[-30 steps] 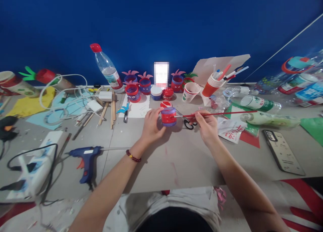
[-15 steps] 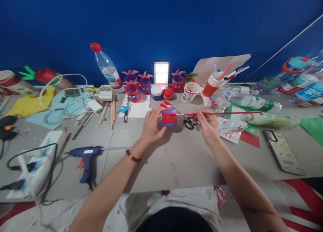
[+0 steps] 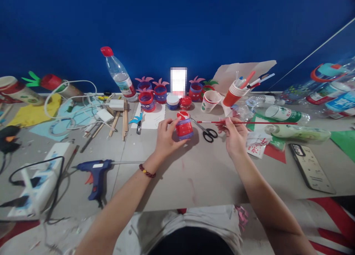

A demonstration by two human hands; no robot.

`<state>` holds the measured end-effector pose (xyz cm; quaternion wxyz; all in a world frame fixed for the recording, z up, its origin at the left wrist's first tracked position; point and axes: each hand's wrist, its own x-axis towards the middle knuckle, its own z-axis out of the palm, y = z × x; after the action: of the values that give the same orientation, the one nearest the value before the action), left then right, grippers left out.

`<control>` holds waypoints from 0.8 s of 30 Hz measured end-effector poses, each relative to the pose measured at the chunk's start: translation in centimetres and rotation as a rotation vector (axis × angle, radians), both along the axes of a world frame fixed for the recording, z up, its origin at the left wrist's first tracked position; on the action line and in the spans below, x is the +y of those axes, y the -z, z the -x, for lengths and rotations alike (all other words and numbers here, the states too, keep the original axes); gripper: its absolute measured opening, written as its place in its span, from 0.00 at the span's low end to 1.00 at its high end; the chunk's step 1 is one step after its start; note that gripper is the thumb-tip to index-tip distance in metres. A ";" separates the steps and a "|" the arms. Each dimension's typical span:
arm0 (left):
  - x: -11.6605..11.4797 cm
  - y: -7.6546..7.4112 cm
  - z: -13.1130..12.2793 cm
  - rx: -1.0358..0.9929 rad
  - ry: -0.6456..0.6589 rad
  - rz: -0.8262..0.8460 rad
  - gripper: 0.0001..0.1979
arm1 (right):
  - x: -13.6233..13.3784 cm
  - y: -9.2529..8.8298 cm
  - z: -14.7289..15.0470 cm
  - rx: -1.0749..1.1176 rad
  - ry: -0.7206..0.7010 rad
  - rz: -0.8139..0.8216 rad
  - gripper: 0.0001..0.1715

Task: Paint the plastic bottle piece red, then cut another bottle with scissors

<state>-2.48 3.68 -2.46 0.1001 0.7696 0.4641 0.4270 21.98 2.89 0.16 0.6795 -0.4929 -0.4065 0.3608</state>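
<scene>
My left hand (image 3: 168,136) grips a small cup (image 3: 184,129) painted red with purple bands, thumb at its base and fingers round its left side. The cup leans slightly over the table. In my right hand (image 3: 234,136) is a thin red paintbrush (image 3: 263,123), held level with its tip pointing left, a short gap from the cup. Just behind the cup lies a red-smeared lid (image 3: 183,115). Black-handled scissors (image 3: 209,134) rest on the table between my hands. Farther back stand an open jar of red paint (image 3: 185,103) and a white-lidded jar (image 3: 172,101).
Several painted cups with paper leaves (image 3: 146,101) line the wall, beside a clear bottle (image 3: 120,77). A paper cup (image 3: 210,100) and a pen cup (image 3: 233,95) stand right of centre. A glue gun (image 3: 95,173) and power strip (image 3: 44,177) lie left, a phone (image 3: 312,168) right.
The paintbrush has drawn back to the right, away from the cup's red side, with my right hand. My left hand has tilted the cup a little.
</scene>
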 end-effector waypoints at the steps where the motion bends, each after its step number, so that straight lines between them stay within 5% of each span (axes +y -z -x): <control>1: 0.0 0.0 0.0 -0.009 -0.005 0.011 0.38 | 0.0 0.0 0.0 -0.006 -0.008 0.005 0.19; 24: -0.2 0.1 -0.8 0.102 0.047 -0.157 0.28 | -1.2 0.1 2.5 -0.131 -0.211 0.083 0.22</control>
<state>-1.67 3.47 -2.61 0.0257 0.8066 0.4153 0.4198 19.47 1.72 0.07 0.5889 -0.4977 -0.4843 0.4135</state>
